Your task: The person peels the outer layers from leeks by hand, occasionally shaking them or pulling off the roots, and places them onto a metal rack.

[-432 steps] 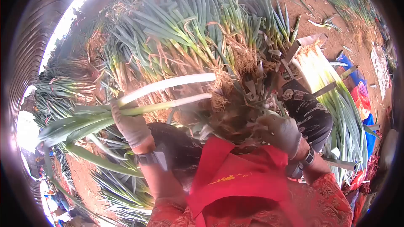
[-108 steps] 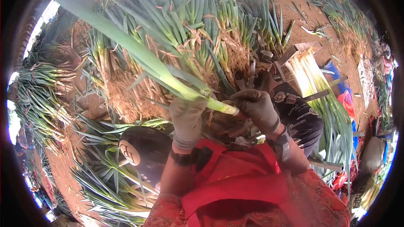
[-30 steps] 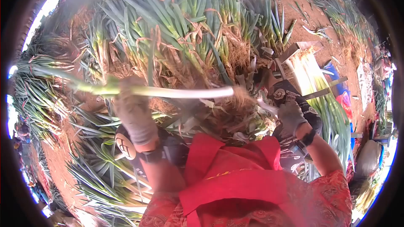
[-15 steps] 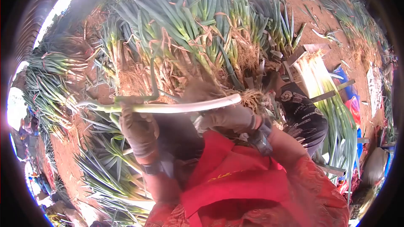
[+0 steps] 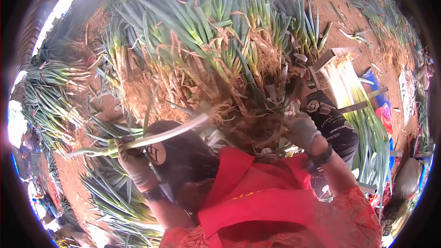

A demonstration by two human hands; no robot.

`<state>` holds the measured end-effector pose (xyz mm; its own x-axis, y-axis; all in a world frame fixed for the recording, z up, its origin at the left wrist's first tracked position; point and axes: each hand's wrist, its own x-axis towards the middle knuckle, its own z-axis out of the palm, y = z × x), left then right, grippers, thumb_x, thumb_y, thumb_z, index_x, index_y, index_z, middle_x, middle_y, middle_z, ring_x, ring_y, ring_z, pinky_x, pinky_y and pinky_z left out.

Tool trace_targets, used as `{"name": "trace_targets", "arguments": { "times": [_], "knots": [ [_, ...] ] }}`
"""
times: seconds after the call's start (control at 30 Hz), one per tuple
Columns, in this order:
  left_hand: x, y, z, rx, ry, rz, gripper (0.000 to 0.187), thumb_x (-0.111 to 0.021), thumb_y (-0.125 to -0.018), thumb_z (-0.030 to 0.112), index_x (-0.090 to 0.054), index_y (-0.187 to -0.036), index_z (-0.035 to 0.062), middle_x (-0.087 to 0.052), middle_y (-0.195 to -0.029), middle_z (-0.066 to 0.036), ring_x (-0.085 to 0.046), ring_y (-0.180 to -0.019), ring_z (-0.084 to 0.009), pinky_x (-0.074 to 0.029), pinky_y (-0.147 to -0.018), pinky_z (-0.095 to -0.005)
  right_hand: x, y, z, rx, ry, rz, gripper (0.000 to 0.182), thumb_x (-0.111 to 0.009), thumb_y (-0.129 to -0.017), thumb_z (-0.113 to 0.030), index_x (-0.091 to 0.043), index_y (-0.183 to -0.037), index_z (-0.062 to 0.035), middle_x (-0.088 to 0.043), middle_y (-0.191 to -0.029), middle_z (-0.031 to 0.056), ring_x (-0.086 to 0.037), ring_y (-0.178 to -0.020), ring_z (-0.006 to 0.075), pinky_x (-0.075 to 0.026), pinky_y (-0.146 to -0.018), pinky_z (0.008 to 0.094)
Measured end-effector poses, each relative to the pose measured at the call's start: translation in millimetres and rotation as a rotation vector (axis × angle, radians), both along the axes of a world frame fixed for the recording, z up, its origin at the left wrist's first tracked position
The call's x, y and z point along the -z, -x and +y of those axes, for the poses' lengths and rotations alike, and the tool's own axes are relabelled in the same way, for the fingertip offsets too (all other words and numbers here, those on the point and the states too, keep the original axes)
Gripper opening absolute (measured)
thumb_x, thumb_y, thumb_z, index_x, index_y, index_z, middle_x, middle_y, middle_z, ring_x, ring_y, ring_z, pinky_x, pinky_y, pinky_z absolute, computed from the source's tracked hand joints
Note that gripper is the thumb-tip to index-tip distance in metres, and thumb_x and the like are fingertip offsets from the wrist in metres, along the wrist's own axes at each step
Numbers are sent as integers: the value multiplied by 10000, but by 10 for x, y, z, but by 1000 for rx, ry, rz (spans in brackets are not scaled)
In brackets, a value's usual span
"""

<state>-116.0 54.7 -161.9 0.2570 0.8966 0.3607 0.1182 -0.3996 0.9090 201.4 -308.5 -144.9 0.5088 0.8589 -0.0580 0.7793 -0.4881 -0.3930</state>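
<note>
My left hand [image 5: 133, 163], in a pale work glove, is closed around the green part of a long scallion [image 5: 172, 134]. The scallion's white shank points up and to the right, ending in a tuft of roots [image 5: 221, 111]. On the right, my gloved right hand [image 5: 301, 131] is away from the scallion, over dry peelings [image 5: 257, 131] near my knee. Its fingers are blurred, and whether they hold a strip of husk does not show clearly. In front of me stands a thick row of unpeeled scallions [image 5: 197, 32] with brown roots and dry outer leaves.
Cleaned scallions [image 5: 351, 89] lie on a rack with crossbars [image 5: 353, 106] at the right. More scallions [image 5: 117, 193] lie at the lower left beside my leg. Bundles [image 5: 43, 105] rest on the reddish ground farther left. A blue and red bag [image 5: 385, 112] is beyond the rack.
My right hand has moved away from the scallion to the right. My left hand has shifted left and down with the scallion, which now tilts, its root end higher.
</note>
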Motion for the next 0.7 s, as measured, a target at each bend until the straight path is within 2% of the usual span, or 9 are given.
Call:
{"name": "trace_targets", "arguments": {
  "times": [0.03, 0.1, 0.17, 0.23, 0.33, 0.47, 0.57, 0.63, 0.7],
  "knots": [
    [28, -24, 19, 94, 11, -103, 284, -456, -1044, 293, -592, -946, 63, -630, -937, -64, -612, -856, -214, -503, -873, -332, 50, 11, 97, -81, 20, -175, 204, -650, -856, -234, -672, -947, -53, -688, -884, 130, -677, -814, 322, -537, -733, 415],
    [-128, -121, 23, 444, 485, -842, 259, -473, -1034, 267, -586, -929, 58, -662, -1001, -85, -626, -928, -261, -480, -990, -393, 45, -94, 401, -26, -114, 92, 220, -634, -874, -252, -669, -975, -59, -698, -925, 149, -673, -824, 350, -538, -746, 433],
    [-247, -277, -60, 310, 542, -903, 176, -507, -1011, 207, -598, -991, 58, -628, -1239, -110, -584, -763, -152, -512, -772, -291, 99, -153, 763, -2, -131, 191, 263, -628, -878, -285, -664, -998, -54, -700, -963, 169, -675, -857, 355, -537, -772, 449],
    [-330, -375, -80, 361, 706, -1034, 166, -514, -1004, 192, -597, -1067, 63, -586, -1334, -107, -528, -651, -91, -492, -633, -231, 280, -258, 1185, 75, -57, 226, 317, -627, -878, -331, -663, -1016, -48, -700, -983, 190, -676, -890, 361, -535, -796, 459],
    [-23, -422, -54, 257, 624, -779, 238, -479, -1012, 154, -532, -1238, 101, -599, -1290, -81, -384, -480, -49, -349, -439, -182, 1041, -443, 1803, 242, 109, 198, 420, -629, -869, -414, -664, -1030, -28, -698, -976, 226, -678, -922, 374, -534, -819, 459],
    [-123, -741, -287, 476, 565, -703, 230, -536, -999, 227, -554, -1163, 66, -634, -1092, -96, -386, -455, -62, -341, -417, -202, 2181, -640, 2202, 246, 98, 310, 525, -655, -842, -456, -649, -1036, 32, -693, -956, 270, -693, -910, 371, -539, -806, 433],
    [-294, -838, -446, 324, 559, -609, 240, -584, -971, 237, -573, -1116, 46, -618, -997, -92, -487, -583, -107, -418, -531, -215, 1981, -608, 2238, 225, -175, 535, 484, -678, -846, -395, -637, -1023, 53, -693, -914, 226, -693, -842, 297, -528, -743, 386],
    [-265, -904, -469, 175, 557, -590, 211, -581, -970, 208, -590, -1091, 35, -617, -966, -84, -524, -677, -117, -445, -614, -217, 1283, -525, 2099, 255, -317, 715, 422, -688, -857, -340, -632, -1008, 50, -673, -855, 159, -664, -773, 223, -508, -683, 348],
    [-303, -973, -495, 115, 456, -334, 199, -583, -964, 185, -607, -1075, 21, -620, -944, -76, -530, -758, -120, -442, -676, -219, 559, -437, 1931, 305, -345, 912, 355, -698, -869, -288, -629, -990, 37, -632, -779, 76, -611, -696, 142, -478, -620, 308]
  ]
}}
